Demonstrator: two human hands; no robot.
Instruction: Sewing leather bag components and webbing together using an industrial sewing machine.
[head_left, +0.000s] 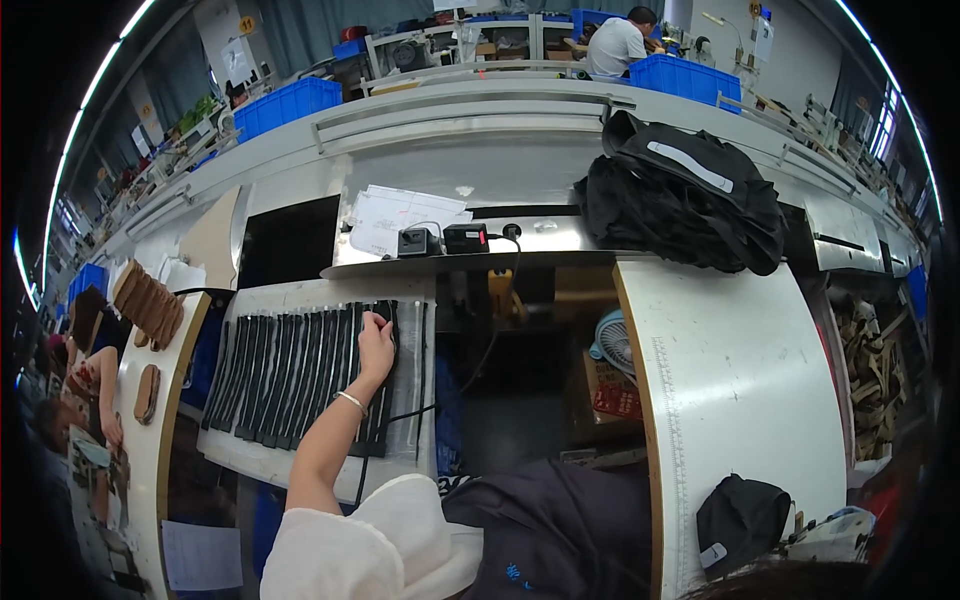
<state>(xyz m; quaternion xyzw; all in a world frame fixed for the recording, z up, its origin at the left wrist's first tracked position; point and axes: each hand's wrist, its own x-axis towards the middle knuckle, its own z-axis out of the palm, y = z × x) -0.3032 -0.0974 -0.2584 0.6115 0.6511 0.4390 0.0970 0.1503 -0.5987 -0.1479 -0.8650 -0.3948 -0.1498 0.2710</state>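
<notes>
Black strip point(379, 418) runs under the bent left fingers point(371, 320); their grip I cannot tell.

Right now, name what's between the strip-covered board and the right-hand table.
Head view: a gap with a black cable, blue fan, cardboard box and more.

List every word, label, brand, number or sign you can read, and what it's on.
Wording and numbers aren't copied; markings stand here:
White paper: print too small.
Black box: red label, too small.
White tabletop: ruler scale, figures too small.
Lower-left sheet: print too faint.
Dark garment: blue mark, unclear.
Round orange sign, upper left: number, uncopied.
</notes>
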